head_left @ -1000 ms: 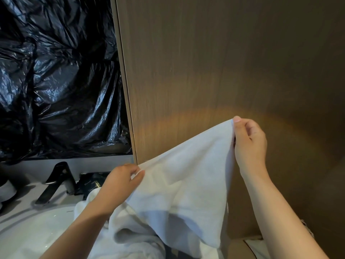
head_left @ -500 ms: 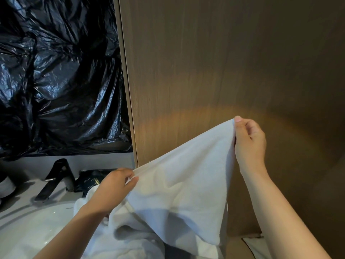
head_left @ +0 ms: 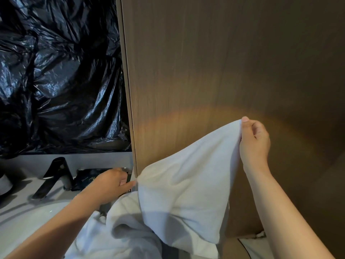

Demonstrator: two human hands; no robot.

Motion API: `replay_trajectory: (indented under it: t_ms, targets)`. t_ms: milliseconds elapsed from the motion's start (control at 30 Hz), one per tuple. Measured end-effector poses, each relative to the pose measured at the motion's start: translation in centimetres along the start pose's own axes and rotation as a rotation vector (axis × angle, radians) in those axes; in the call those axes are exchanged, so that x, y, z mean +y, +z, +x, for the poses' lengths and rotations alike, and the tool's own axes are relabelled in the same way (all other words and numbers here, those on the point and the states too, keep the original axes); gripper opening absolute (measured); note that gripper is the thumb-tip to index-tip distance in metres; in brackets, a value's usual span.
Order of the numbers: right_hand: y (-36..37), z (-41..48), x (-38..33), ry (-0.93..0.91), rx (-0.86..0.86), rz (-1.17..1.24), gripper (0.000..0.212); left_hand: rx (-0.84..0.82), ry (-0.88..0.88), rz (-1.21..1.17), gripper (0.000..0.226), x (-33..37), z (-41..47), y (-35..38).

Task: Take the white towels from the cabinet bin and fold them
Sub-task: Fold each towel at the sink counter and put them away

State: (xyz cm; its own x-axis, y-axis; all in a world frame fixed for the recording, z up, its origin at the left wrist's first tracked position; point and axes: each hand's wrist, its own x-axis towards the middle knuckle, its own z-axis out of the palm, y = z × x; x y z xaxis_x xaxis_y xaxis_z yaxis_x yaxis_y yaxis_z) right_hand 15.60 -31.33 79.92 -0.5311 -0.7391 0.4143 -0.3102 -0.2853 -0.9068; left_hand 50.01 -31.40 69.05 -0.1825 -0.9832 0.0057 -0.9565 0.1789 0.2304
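Observation:
A white towel hangs stretched in front of the brown wooden cabinet panel. My right hand pinches its upper right corner, held high. My left hand is lower and to the left, pinching the towel's left edge near the panel's edge. The lower part of the towel sags down. More white towel cloth lies bunched below my left forearm.
A black faucet stands over a white sink basin at the lower left. A dark packet lies behind my left hand. Crumpled black plastic sheeting covers the wall at the left.
My left hand has slid down and to the left along the towel's edge, pulling the cloth tauter. My right hand has held its corner in place.

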Motion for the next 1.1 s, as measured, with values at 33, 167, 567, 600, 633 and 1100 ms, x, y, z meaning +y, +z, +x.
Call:
replay_trajectory:
  t_ms: [33, 167, 567, 600, 633, 1100]
  targets:
    - [0.0, 0.0, 0.0, 0.004, -0.01, -0.008, 0.03, 0.02, 0.005, -0.039, 0.041, -0.2, -0.2, 0.2]
    - [0.0, -0.3, 0.1, -0.021, -0.065, -0.037, 0.026, 0.217, 0.061, -0.354, 0.014, 0.7, -0.7, 0.9]
    - [-0.4, -0.8, -2.1, -0.119, -0.239, 0.031, 0.019, -0.014, 0.276, -0.765, 0.022, 10.7, 2.5, -0.3]
    - [-0.5, -0.7, -2.2, -0.121, -0.232, 0.029, 0.018, -0.051, 0.271, -0.726, 0.019, 10.6, 2.8, 0.2]
    - [-0.6, -0.7, -2.1, -0.122, -0.226, 0.028, 0.018, -0.086, 0.266, -0.686, 0.019, 10.3, 3.0, 0.7]
    - [-1.4, -0.6, -1.1, -0.112, -0.198, -0.009, 0.021, -0.332, 0.329, -0.304, 0.016, 3.8, 0.8, 4.2]
